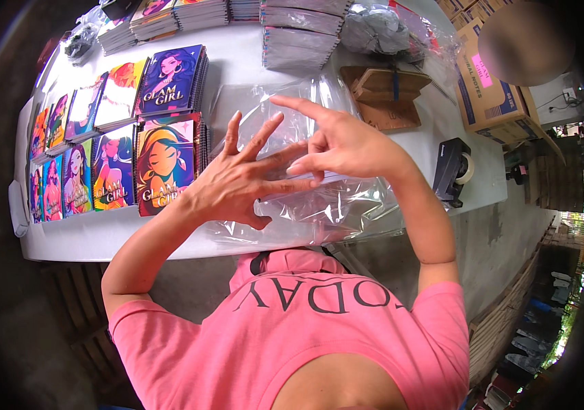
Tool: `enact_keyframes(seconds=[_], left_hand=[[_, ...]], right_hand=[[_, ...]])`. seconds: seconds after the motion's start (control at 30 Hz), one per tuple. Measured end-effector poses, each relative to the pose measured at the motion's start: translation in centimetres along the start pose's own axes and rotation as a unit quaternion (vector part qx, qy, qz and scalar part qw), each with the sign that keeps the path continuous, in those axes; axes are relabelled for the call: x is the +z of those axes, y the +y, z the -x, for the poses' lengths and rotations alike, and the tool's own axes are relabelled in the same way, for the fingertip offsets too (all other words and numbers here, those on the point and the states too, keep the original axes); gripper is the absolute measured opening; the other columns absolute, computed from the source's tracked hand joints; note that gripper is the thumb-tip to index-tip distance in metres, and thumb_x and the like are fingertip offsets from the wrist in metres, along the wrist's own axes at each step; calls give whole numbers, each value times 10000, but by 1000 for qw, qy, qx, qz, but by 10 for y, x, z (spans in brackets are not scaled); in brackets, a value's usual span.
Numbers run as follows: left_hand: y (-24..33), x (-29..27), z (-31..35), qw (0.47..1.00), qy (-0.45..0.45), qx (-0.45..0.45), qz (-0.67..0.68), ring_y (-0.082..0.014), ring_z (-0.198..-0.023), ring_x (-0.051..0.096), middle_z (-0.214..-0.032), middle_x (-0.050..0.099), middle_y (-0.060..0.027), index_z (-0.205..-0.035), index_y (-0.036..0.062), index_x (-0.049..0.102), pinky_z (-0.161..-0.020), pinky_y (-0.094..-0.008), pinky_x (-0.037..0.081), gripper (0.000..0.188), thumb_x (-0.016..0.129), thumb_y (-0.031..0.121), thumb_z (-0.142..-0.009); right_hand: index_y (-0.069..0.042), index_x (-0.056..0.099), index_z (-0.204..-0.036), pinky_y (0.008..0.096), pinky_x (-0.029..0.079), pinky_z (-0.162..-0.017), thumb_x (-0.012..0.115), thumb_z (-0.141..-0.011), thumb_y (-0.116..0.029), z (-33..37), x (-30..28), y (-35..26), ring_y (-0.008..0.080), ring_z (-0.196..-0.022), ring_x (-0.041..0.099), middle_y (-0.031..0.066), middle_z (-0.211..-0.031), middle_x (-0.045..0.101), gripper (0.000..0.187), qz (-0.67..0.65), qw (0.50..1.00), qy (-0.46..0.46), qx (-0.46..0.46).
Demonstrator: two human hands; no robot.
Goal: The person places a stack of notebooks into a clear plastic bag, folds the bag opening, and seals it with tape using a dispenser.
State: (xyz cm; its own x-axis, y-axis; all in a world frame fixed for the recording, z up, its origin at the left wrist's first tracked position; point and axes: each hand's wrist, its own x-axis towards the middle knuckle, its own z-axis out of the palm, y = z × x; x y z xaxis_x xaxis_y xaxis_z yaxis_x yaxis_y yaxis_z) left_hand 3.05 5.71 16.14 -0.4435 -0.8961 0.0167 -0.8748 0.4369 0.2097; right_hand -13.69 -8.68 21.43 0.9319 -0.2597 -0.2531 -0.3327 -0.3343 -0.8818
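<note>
My left hand (247, 176) is held over the table with its fingers spread wide and nothing in it. Close against its fingertips is my right hand (353, 145), its index finger stretched out, its thumb apart and its other fingers curled. The two hands overlap in view; whether they touch, I cannot tell. Under both lies clear, crinkled plastic wrap (333, 212), glossy with reflections and reaching the near table edge. Part of it is hidden by my hands. Left of my left hand stand stacked spiral notebooks (167, 160) with colourful illustrated covers.
More notebook stacks (302, 37) line the far side of the white table (100, 236). Crumpled plastic (374, 31) lies beside them. Brown cardboard pieces (388, 96) and a black tape dispenser (450, 171) sit at right, near a carton (494, 85).
</note>
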Motion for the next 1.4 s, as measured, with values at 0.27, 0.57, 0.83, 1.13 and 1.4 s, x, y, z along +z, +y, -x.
enact_keyframes(seconds=[0.27, 0.57, 0.83, 1.13, 1.4], left_hand=[[6, 9, 1, 999, 17, -32, 0, -406, -1414, -53, -1546, 183, 46, -1352, 540, 343, -1036, -715, -70, 980, 814, 384, -506], [39, 15, -32, 885, 423, -45, 189, -361, -1216, 498, -940, 701, -67, -1016, 73, 678, -1118, -531, 173, 376, 771, 246, -696], [36, 66, -8, 853, 419, -192, 244, -344, -1342, 294, -1396, 368, -167, -892, 114, 741, -1071, -480, 273, 326, 860, 238, -615], [32, 37, -23, 828, 282, -312, 372, -243, -1102, 539, -1174, 577, -132, -868, 126, 757, -893, -336, 445, 316, 865, 251, -599], [-10, 22, -41, 654, 280, -286, 642, -184, -834, 662, -975, 681, -159, -1241, -29, 513, -767, -244, 511, 428, 643, 56, -842]], right_hand=[[-192, 336, -1431, 370, 480, -702, 798, -633, -177, 22, -21, 16, 234, -853, 624, 126, -884, 636, 922, 342, 930, 108, 82], [-233, 755, -940, 413, 229, -1096, 809, -645, -254, 44, 30, 102, 309, -1358, 286, 135, -1443, 373, 300, 109, 921, 271, -258], [-167, 735, -948, 435, 252, -1090, 829, -625, -351, 62, 1, 49, 304, -1337, 321, 158, -1444, 358, 384, 11, 916, 304, -260], [-82, 691, -902, 369, 338, -1002, 806, -709, -245, 39, 30, 93, 231, -1223, 455, 138, -1333, 482, 277, -202, 946, 246, -59], [-104, 275, -1349, 284, 503, -807, 818, -653, -5, 5, 7, 88, 187, -964, 616, 198, -1064, 634, 889, -330, 923, 197, -13]])
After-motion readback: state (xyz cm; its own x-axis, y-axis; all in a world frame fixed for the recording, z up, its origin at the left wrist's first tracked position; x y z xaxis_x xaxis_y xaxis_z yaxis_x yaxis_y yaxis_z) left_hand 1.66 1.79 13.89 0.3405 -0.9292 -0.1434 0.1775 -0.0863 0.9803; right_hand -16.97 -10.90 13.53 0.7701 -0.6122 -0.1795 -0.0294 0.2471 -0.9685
